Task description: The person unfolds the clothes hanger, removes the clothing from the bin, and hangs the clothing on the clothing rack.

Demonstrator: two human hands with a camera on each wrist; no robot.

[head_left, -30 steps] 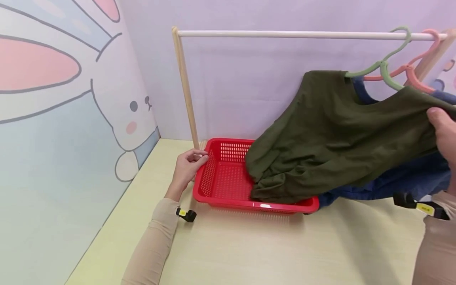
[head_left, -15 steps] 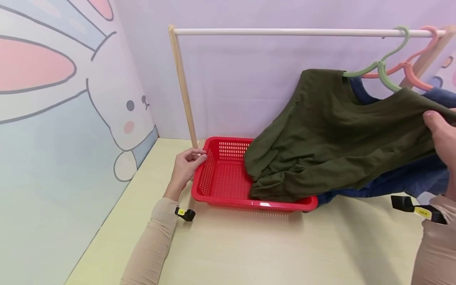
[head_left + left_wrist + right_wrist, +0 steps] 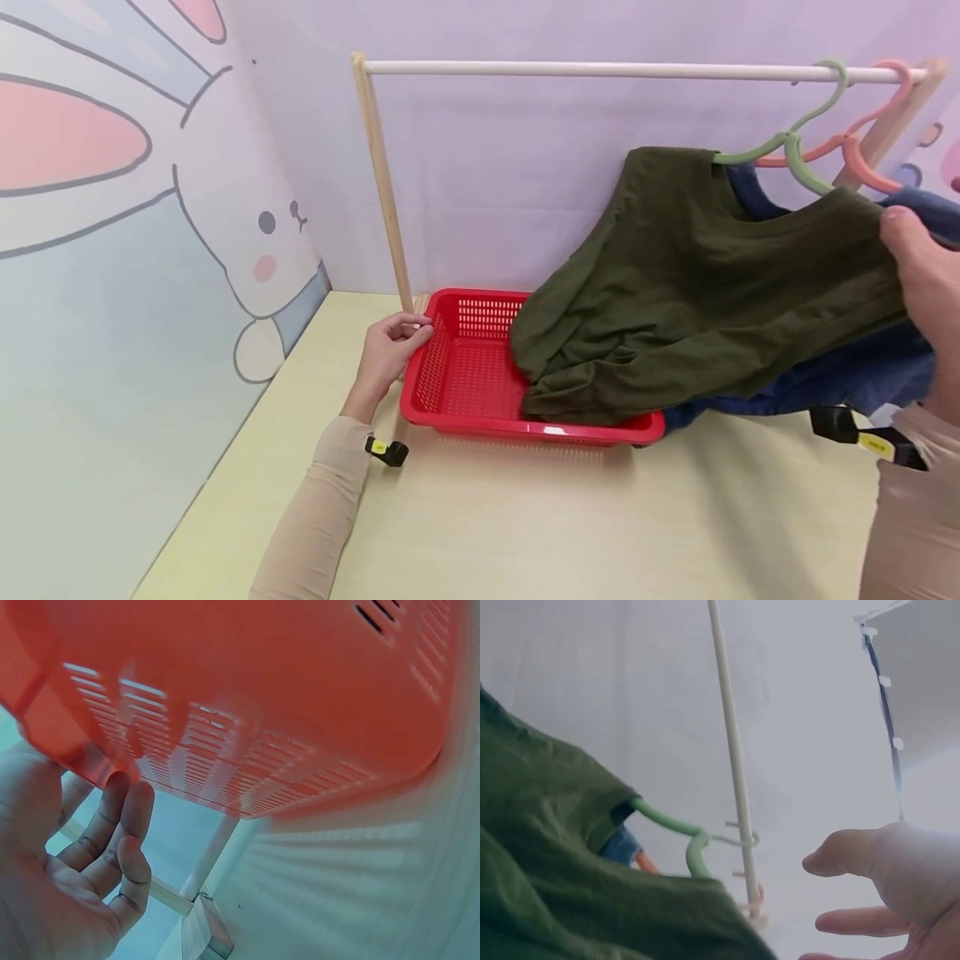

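In the head view, a red plastic basket point(image 3: 480, 429) with slotted sides stands on the table below the clothes rack. My left hand point(image 3: 393, 342) grips its left rim; in the left wrist view, curled fingers point(image 3: 124, 832) meet the rim from outside. A dark green shirt point(image 3: 697, 283) hangs on a green hanger point(image 3: 806, 158), its lower left part lying in the basket. My right hand point(image 3: 930, 292) is beside the shirt's right shoulder. The right wrist view shows its thumb and fingers point(image 3: 862, 922) spread, with a gap between them. Behind hangs a blue garment point(image 3: 840, 379) on a pink hanger point(image 3: 862, 171).
The white rail point(image 3: 585, 70) runs across the top, on wooden posts point(image 3: 384, 183). A rabbit-painted wall point(image 3: 150, 317) closes off the left, and a pale lilac wall stands behind. The pale tabletop point(image 3: 525, 525) stretches in front of the basket.
The whole head view has shifted slightly leftward. My right hand has risen a little along the green shirt's shoulder; my left hand stays at the basket rim.
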